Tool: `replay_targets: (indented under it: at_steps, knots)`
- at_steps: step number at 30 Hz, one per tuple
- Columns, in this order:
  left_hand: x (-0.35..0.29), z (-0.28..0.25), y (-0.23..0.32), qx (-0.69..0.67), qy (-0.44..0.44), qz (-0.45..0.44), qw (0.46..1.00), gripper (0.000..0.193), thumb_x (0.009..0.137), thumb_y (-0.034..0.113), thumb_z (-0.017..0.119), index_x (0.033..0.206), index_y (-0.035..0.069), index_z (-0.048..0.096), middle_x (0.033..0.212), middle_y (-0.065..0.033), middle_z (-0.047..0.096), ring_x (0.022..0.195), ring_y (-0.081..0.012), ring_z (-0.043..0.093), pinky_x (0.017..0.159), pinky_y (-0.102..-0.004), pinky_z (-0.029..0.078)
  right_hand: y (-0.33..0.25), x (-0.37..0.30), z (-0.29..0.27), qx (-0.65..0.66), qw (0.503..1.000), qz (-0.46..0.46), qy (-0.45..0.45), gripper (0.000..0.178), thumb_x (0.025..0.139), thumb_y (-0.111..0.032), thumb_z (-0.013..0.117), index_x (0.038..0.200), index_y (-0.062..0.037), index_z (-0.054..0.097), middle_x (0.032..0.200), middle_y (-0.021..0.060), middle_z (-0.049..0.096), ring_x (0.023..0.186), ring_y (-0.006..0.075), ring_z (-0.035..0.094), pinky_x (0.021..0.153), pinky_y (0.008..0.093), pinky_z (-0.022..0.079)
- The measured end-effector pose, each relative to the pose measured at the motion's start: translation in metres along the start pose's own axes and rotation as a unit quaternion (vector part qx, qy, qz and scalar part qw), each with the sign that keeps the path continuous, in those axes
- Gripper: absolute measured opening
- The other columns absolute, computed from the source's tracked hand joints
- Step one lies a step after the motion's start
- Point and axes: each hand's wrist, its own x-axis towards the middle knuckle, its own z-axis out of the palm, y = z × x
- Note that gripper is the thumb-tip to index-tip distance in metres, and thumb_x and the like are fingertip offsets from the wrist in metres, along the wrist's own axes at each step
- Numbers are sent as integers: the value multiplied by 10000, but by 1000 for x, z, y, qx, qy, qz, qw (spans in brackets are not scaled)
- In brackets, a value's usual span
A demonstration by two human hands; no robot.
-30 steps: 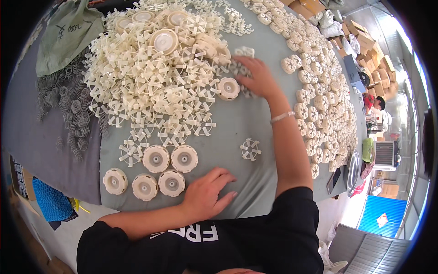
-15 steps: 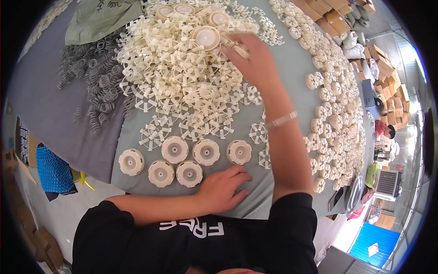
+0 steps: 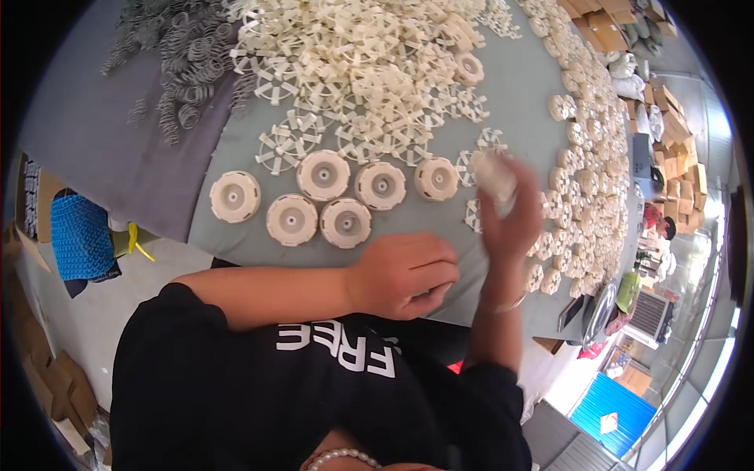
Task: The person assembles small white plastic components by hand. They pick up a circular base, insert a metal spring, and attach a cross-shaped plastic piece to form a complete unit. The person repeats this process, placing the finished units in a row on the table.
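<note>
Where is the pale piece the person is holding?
In the head view, the pale piece is right of centre, in the right hand, between the nearest cream wheel and the crowded discs farther right.

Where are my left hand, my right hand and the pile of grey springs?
Left hand [image 3: 399, 275], head view: back of the hand.
Right hand [image 3: 514, 224], head view: middle of the hand.
Grey springs [image 3: 192, 59], head view: middle of the pile.

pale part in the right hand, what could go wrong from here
The pale part, blurred in the right hand, might slip and land on the loose spoked ring below it.

The left hand lies close to the nearest wheel and could knock it into its neighbours.
</note>
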Motion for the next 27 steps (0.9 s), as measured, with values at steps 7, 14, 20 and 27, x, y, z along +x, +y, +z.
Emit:
replay_targets:
  at_steps: [7, 14, 20, 27]
  knots:
    - [0, 1, 10, 83, -87, -97, 988, 607, 780, 265, 865, 1289, 62, 604, 1261, -160, 591, 1096, -372, 621, 908, -437, 540, -22, -128, -31, 96, 981, 78, -151, 387, 822, -159, 769, 1194, -53, 745, 1465, 208, 609, 1372, 370, 587, 1173, 521, 426]
    - [10, -38, 18, 140, -76, -20, 987, 403, 810, 206, 848, 1152, 56, 696, 1141, -122, 661, 992, -344, 634, 880, -428, 516, 40, -94, -13, -113, 981, 157, -5, 234, 922, -94, 763, 1148, -35, 745, 1241, 164, 699, 1150, 316, 684, 976, 400, 543]
    - [9, -191, 22, 385, 78, -172, 903, 220, 832, 121, 815, 1035, 63, 748, 988, -89, 697, 874, -272, 644, 729, -364, 505, 53, -144, -28, 189, 906, 363, 106, 239, 1104, -214, 605, 1036, -9, 708, 887, 23, 693, 757, 99, 637, 633, 245, 503]
    - [0, -235, -24, 495, 51, -230, 836, 417, 902, 267, 785, 1252, 67, 679, 1096, -117, 686, 931, -307, 688, 748, -406, 554, 20, -142, -15, 197, 893, 384, 130, 259, 1130, -256, 557, 1156, -35, 689, 933, 23, 705, 691, 43, 592, 527, 192, 414]
